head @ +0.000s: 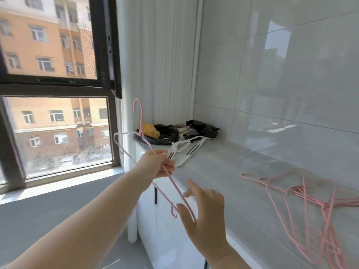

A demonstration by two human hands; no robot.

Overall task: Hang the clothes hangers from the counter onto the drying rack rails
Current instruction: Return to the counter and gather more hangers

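Observation:
My left hand (pixel 158 164) grips a pink wire hanger (pixel 144 139) near its middle, hook pointing up in front of the window corner. A white wire hanger (pixel 121 140) is held with it, jutting left. My right hand (pixel 202 205) is below and to the right, fingers spread and relaxed, with the thumb and fingers touching the pink hanger's lower end. A tangled pile of several pink hangers (pixel 310 206) lies on the grey counter (pixel 223 171) at the right. White plastic hangers (pixel 186 150) lie further back on the counter. No drying rack shows.
Dark clothes and a yellow item (pixel 150 130) are heaped in the counter's far corner. White cabinet doors (pixel 165 230) stand under the counter. A dark-framed window (pixel 58 84) fills the left; glossy tiled wall (pixel 281 74) rises behind the counter.

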